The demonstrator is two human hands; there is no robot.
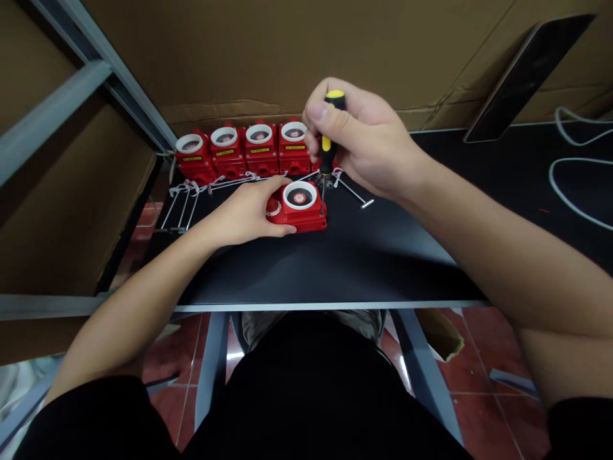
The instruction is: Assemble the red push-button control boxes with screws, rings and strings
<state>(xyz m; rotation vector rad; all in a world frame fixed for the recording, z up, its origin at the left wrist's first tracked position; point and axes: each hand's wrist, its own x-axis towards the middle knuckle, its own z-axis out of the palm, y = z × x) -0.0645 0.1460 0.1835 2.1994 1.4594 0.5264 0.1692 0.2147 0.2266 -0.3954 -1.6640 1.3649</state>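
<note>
A red box with a round white-rimmed face (299, 206) lies on the black table (364, 255). My left hand (249, 211) grips its left side, fingers curled round it. My right hand (364, 137) is closed on a yellow-and-black screwdriver (328, 144), held upright. Its tip meets the box's right edge.
A row of several similar red boxes (239, 152) stands at the back by the cardboard wall. Thin metal pins on white cords (184, 198) lie to the left and behind the box. A dark flat panel (527, 73) leans at the right, near white cables (575, 185).
</note>
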